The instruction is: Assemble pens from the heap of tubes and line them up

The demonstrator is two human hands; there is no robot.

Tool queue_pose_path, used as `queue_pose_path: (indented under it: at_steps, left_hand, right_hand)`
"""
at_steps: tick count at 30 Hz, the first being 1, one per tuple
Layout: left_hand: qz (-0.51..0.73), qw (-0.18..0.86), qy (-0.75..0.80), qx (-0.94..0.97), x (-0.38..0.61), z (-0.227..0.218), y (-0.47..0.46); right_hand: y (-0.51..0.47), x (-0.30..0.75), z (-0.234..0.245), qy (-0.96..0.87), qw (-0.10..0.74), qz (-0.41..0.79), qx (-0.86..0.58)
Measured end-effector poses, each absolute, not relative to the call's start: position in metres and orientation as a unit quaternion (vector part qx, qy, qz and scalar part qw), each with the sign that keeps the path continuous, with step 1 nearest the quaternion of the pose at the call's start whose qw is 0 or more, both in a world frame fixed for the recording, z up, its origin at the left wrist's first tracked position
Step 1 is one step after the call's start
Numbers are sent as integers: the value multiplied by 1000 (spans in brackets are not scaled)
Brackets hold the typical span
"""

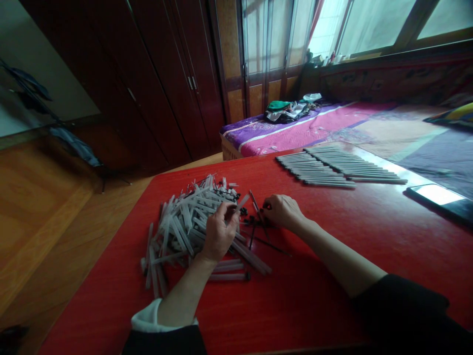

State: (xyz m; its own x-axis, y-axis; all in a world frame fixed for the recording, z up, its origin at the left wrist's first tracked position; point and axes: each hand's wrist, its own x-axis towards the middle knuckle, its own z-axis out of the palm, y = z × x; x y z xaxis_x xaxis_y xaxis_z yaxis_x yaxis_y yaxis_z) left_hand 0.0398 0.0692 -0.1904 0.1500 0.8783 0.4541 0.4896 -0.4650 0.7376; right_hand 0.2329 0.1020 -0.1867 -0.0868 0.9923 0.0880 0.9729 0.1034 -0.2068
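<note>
My left hand pinches a translucent white pen barrel, which points up and to the right. Under and beside that hand lies a heaped pile of loose pen barrels, mixed with small black parts. My right hand is closed, fingertips together by the table; what is in them is too small and dark to make out. Between the hands are small black plugs or caps and several thin dark pen refills, lying crosswise. Some barrels partly hide behind my left hand.
Two neat rows of assembled-looking pens, a nearer row and a farther row, lie at the back right of the red table. A phone rests at the right edge. Behind stands a bed with folded clothes.
</note>
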Motion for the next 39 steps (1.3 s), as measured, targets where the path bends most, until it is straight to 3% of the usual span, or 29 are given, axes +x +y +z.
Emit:
queue_pose_path:
  at_steps: [9,17,20,23,27,30,34,39]
  left_hand:
    - [453,2,454,767,38,-199,67]
    - [457,-27,461,760,37,-198,67]
    - [456,-19,463,760,38,-199,67]
    - [459,1,469,754,38,-199,66]
    - [464,26,470,750,39,-196,67]
    - [450,47,469,758,40,-194,66]
    - [408,57,458,788,43,-194,65]
    - [373,37,448,812,43,-197,65]
  right_hand:
    - [97,240,-174,-794,135,117,-581]
    - [76,216,-175,-842,85,53,-530]
    - [76,211,-178,-841,107,64,-527]
    - [81,213,-177,-801,193,151,-546]
    - [87,220,-167,-622,411,418,-518]
    - [90,229,-159,-461,556,537,-436]
    - [94,237,-158,-378,636,559,-374]
    - [101,240,-164,-371,669,526,-372]
